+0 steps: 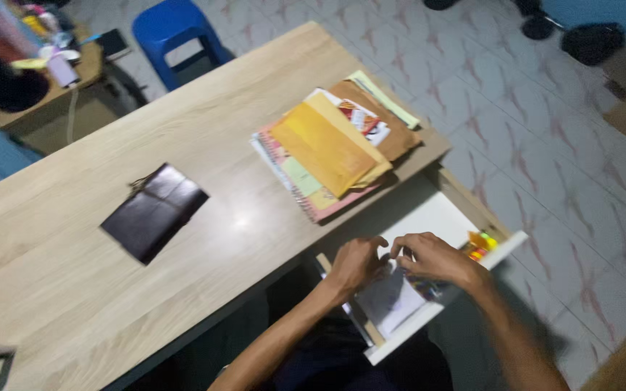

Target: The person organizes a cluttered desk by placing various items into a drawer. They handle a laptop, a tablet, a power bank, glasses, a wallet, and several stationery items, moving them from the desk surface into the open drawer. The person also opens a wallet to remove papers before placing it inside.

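Both my hands reach into an open white drawer (436, 217) under the wooden desk's front edge. My left hand (354, 264) and my right hand (432, 259) meet over a white sheet of paper (393, 300) lying in the drawer, fingers curled on its top edge. The frame is blurred, so the exact grip is unclear. Small orange and yellow items (481, 245) lie at the drawer's right end, just beside my right hand.
On the wooden desk (74, 275) lie a dark brown leather notebook (155, 211) and a stack of yellow and brown envelopes on a spiral pad (327, 152). A blue plastic stool (172, 29) stands behind. A cluttered side table (88, 69) stands at far left.
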